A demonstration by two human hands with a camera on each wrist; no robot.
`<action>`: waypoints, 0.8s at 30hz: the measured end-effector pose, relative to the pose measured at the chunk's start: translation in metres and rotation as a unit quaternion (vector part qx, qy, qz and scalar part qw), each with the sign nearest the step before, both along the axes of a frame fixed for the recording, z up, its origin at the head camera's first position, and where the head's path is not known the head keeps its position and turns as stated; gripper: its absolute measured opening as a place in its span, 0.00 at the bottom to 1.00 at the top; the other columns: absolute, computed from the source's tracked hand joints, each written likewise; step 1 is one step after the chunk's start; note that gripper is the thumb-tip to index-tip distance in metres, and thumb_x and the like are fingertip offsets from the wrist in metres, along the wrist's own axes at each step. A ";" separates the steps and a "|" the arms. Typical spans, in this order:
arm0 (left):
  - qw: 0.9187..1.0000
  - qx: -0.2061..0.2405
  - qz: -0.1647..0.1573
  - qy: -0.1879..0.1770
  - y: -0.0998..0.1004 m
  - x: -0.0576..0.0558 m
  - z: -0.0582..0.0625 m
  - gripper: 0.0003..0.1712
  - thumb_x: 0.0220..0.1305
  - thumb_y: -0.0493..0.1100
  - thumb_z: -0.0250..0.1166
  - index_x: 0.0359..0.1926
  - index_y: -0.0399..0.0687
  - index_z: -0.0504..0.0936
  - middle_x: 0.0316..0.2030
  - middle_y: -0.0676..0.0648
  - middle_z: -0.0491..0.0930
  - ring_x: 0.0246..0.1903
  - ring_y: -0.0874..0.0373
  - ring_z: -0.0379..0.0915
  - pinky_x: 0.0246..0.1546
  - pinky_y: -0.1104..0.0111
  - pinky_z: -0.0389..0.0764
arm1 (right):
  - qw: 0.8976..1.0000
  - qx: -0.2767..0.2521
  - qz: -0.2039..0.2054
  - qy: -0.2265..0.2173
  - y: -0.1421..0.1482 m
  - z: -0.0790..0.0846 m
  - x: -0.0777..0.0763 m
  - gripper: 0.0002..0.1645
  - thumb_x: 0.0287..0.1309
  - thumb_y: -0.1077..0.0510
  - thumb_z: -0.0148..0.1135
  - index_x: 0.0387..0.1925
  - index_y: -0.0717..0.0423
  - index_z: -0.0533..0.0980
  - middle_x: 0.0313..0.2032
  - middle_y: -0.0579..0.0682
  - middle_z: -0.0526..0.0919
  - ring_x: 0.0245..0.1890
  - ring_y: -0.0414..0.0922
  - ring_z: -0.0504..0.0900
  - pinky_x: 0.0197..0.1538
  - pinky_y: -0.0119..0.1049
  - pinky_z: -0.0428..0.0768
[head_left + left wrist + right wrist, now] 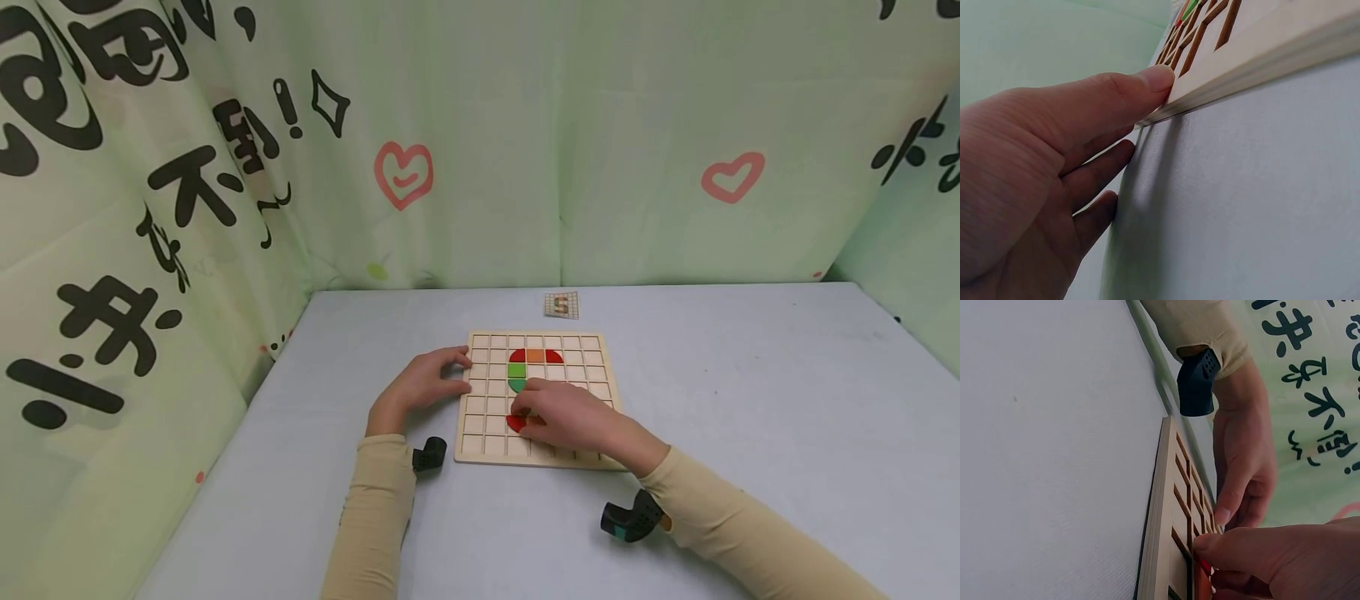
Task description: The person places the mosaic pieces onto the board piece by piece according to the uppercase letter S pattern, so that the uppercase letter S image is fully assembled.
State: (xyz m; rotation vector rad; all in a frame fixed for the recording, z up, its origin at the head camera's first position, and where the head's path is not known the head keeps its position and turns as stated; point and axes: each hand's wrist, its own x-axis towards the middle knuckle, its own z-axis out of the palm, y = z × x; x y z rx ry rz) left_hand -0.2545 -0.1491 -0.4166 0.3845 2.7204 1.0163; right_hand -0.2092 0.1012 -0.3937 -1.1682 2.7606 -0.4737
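Note:
A square wooden grid board (pixel 480 425) lies on the table. Near its top, an orange square tile (pixel 535 356) sits between two rounded red tiles. Below the left one are a light green square tile (pixel 517 370) and a rounded dark green tile (pixel 517 386). My left hand (pixel 420 383) rests at the board's left edge; in the left wrist view its thumb (pixel 1157 78) touches the rim. Over the board's lower middle, my right hand (pixel 566 414) pinches a rounded red tile (pixel 515 423) at a grid cell. This hand hides the cells under it.
A small card with a grid picture (pixel 561 305) lies behind the board. A white cloth (pixel 720 375) covers the table. Printed light green curtains (pixel 480 225) hang behind and at both sides. Each wrist carries a black camera mount (pixel 632 517).

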 end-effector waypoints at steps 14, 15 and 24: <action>1.000 -0.004 -0.002 0.002 0.000 0.000 0.002 0.18 0.63 0.43 0.70 0.53 0.45 0.80 0.73 0.47 0.67 0.75 0.49 0.57 0.76 0.56 0.60 | 1.000 0.001 0.004 0.009 -0.005 0.000 0.002 0.09 0.59 0.61 0.68 0.42 0.55 0.84 0.37 0.46 0.81 0.34 0.39 0.76 0.39 0.32 0.81; 1.000 -0.003 -0.001 0.000 0.000 0.000 0.002 0.19 0.63 0.43 0.70 0.54 0.45 0.80 0.73 0.48 0.67 0.75 0.49 0.56 0.76 0.56 0.59 | 1.000 0.001 0.004 0.009 -0.005 0.000 0.002 0.09 0.59 0.61 0.68 0.42 0.55 0.84 0.37 0.46 0.81 0.34 0.39 0.76 0.39 0.32 0.81; 1.000 -0.001 0.000 -0.002 0.000 0.001 0.003 0.19 0.64 0.43 0.70 0.54 0.45 0.80 0.73 0.48 0.67 0.75 0.49 0.56 0.76 0.56 0.60 | 1.000 0.001 -0.002 0.011 -0.004 0.000 0.003 0.08 0.60 0.59 0.68 0.41 0.55 0.84 0.36 0.47 0.81 0.33 0.39 0.75 0.38 0.32 0.81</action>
